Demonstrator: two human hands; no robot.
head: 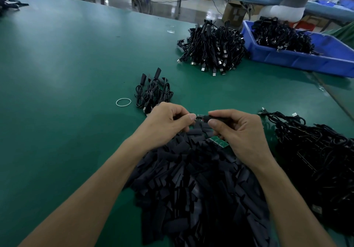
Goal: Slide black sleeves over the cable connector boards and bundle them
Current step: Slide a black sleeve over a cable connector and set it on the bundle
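My left hand (168, 122) pinches the end of a small connector board (200, 116) between thumb and fingers. My right hand (237, 129) grips a black sleeve (214, 117) whose mouth meets that board. A second green board (219, 141) shows under my right fingers. Below both hands lies a big heap of loose black sleeves (201, 185). A few sleeved cables (153, 91) lie just beyond my left hand, with a white rubber band (123, 102) to their left. Unsleeved black cables (314, 150) pile up at my right.
A bundled heap of finished cables (212, 49) sits far right on the green table (67, 64). A blue bin (298, 56) with more cables stands beside it. A person sits at another bench behind. More cables lie at the far left corner.
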